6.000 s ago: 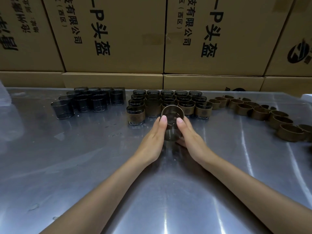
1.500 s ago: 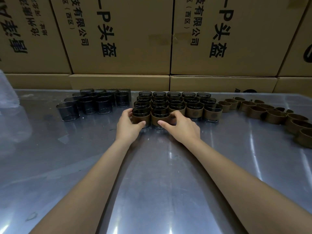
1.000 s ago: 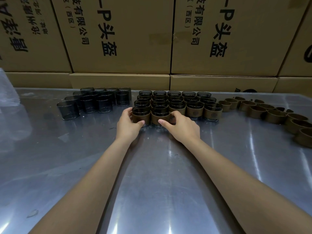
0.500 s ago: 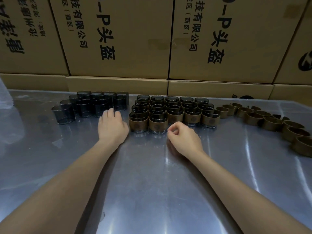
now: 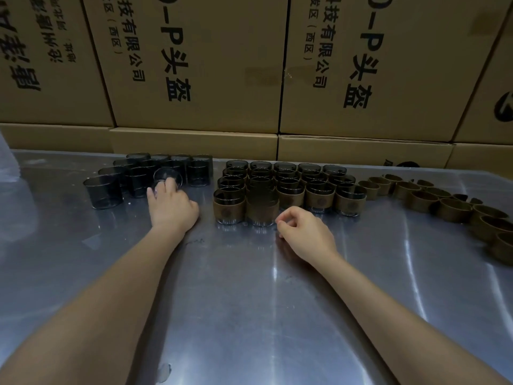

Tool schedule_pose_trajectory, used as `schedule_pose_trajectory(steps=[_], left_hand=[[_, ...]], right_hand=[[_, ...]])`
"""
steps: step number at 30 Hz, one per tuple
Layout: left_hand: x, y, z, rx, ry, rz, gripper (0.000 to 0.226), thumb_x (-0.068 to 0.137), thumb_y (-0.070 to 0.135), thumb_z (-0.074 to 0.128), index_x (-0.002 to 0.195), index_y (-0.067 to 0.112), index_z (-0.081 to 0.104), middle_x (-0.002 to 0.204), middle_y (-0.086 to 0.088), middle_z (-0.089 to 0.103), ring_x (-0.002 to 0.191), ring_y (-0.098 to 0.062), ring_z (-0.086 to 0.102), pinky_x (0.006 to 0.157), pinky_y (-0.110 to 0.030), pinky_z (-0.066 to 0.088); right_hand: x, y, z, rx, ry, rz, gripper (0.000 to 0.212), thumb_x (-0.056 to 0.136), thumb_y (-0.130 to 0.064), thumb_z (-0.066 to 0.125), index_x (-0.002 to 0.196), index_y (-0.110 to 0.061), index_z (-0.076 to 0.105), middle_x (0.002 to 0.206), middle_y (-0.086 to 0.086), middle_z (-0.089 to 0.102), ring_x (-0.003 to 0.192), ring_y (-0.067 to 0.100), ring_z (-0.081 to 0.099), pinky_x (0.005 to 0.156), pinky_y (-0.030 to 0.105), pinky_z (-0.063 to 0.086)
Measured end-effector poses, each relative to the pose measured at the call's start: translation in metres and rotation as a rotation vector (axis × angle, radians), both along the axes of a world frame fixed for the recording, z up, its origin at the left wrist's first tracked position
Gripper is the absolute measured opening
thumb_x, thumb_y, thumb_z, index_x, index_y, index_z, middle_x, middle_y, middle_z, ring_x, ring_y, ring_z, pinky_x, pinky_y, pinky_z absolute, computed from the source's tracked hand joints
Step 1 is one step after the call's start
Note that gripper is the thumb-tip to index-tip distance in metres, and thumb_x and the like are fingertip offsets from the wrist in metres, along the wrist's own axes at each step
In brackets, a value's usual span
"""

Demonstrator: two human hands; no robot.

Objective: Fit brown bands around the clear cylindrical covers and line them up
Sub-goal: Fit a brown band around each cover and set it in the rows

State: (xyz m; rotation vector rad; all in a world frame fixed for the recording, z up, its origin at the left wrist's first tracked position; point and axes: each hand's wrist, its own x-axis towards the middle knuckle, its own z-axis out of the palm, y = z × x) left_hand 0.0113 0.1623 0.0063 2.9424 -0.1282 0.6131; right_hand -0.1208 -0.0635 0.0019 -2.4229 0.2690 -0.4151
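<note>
Left hand (image 5: 172, 207) pinches one tilted clear cylindrical plastic cover (image 5: 167, 176) at the front of the bare cluster, presumably the next to be banded. Right hand (image 5: 306, 232) rests loosely curled, holding nothing, just beside the lined-up banded covers (image 5: 286, 190); loose brown paper bands (image 5: 444, 204) wait well apart, farther right.

Brown bands (image 5: 455, 209) run off right edge; left hand's fingertips (image 5: 161, 187) blurred behind clear cover (image 5: 168, 176).
</note>
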Motion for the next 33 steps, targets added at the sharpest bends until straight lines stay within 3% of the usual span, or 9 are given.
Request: schedule_pose_trajectory(steps=[6, 10, 14, 18, 20, 23, 27, 31, 33], left_hand=[[-0.060, 0.003, -0.003, -0.018, -0.041, -0.118, 0.035, 0.095, 0.029, 0.047, 0.101, 0.003, 0.069, 0.119, -0.009, 0.046, 0.112, -0.029, 0.047, 0.107, -0.044, 0.029], [-0.112, 0.006, -0.003, 0.028, -0.136, -0.233, 0.030, 0.092, 0.028, 0.053, 0.099, 0.007, 0.073, 0.111, -0.005, 0.052, 0.098, -0.027, 0.054, 0.096, -0.039, 0.036], [-0.154, 0.002, 0.002, 0.003, -0.236, -0.422, 0.022, 0.086, 0.026, 0.062, 0.086, 0.009, 0.077, 0.092, -0.004, 0.059, 0.085, -0.027, 0.058, 0.083, -0.040, 0.045], [-0.181, -0.017, 0.006, -0.104, -0.259, -0.611, 0.039, 0.087, 0.040, 0.043, 0.072, 0.013, 0.067, 0.080, -0.001, 0.054, 0.071, -0.022, 0.053, 0.067, -0.033, 0.042], [-0.190, -0.033, 0.008, -0.186, -0.262, -0.679, 0.041, 0.090, 0.043, 0.037, 0.071, 0.014, 0.059, 0.077, 0.004, 0.048, 0.069, -0.018, 0.048, 0.066, -0.029, 0.035], [-0.193, -0.060, 0.005, -0.245, -0.225, -0.735, 0.046, 0.093, 0.046, 0.027, 0.076, 0.014, 0.056, 0.080, 0.007, 0.045, 0.076, -0.016, 0.047, 0.071, -0.028, 0.032], [-0.187, -0.078, 0.007, -0.433, -0.167, -0.804, 0.046, 0.093, 0.046, 0.027, 0.081, 0.010, 0.053, 0.092, 0.003, 0.049, 0.085, -0.013, 0.047, 0.074, -0.026, 0.036], [-0.178, -0.075, 0.005, -0.701, -0.187, -0.828, 0.027, 0.088, 0.044, 0.046, 0.092, 0.018, 0.047, 0.116, 0.008, 0.041, 0.109, 0.002, 0.044, 0.086, -0.009, 0.035], [-0.174, -0.074, 0.005, -0.815, -0.052, -0.823, 0.043, 0.085, 0.047, 0.057, 0.117, 0.021, 0.046, 0.132, 0.009, 0.038, 0.119, 0.013, 0.037, 0.092, 0.001, 0.028]], right_hand=[[-0.011, 0.004, 0.003, 0.014, -0.016, 0.006, 0.008, 0.094, -0.035, 0.050, 0.091, -0.038, 0.056, 0.084, -0.013, 0.066, 0.081, 0.007, 0.060, 0.063, 0.027, 0.043], [-0.024, 0.006, 0.007, 0.185, -0.091, 0.029, 0.011, 0.092, -0.027, 0.053, 0.086, -0.034, 0.060, 0.075, -0.011, 0.068, 0.075, 0.005, 0.062, 0.062, 0.023, 0.044], [-0.041, 0.008, 0.008, 0.257, -0.107, 0.166, 0.009, 0.087, -0.024, 0.062, 0.091, -0.032, 0.061, 0.084, -0.010, 0.068, 0.081, 0.009, 0.064, 0.074, 0.033, 0.054], [-0.059, 0.014, 0.003, 0.135, -0.033, 0.422, 0.062, 0.075, -0.041, 0.076, 0.129, -0.036, 0.046, 0.126, -0.015, 0.055, 0.115, 0.006, 0.053, 0.098, 0.033, 0.046], [-0.062, 0.017, 0.004, 0.086, -0.030, 0.453, 0.076, 0.069, -0.049, 0.074, 0.136, -0.040, 0.039, 0.131, -0.015, 0.052, 0.120, 0.007, 0.051, 0.101, 0.037, 0.045], [-0.061, 0.015, 0.005, 0.078, -0.063, 0.413, 0.060, 0.078, -0.035, 0.068, 0.131, -0.040, 0.043, 0.121, -0.016, 0.059, 0.114, 0.010, 0.057, 0.097, 0.041, 0.048], [-0.060, 0.011, 0.006, 0.202, -0.164, 0.372, 0.048, 0.082, -0.021, 0.070, 0.121, -0.039, 0.048, 0.104, -0.020, 0.062, 0.096, 0.000, 0.061, 0.078, 0.014, 0.050], [-0.061, 0.010, 0.005, 0.376, -0.252, 0.339, 0.062, 0.074, -0.015, 0.079, 0.123, -0.033, 0.045, 0.107, -0.006, 0.065, 0.096, 0.010, 0.066, 0.086, 0.039, 0.056], [-0.062, 0.012, 0.003, 0.431, -0.261, 0.355, 0.067, 0.065, -0.020, 0.079, 0.122, -0.033, 0.045, 0.110, -0.005, 0.065, 0.099, 0.014, 0.067, 0.088, 0.046, 0.055]])
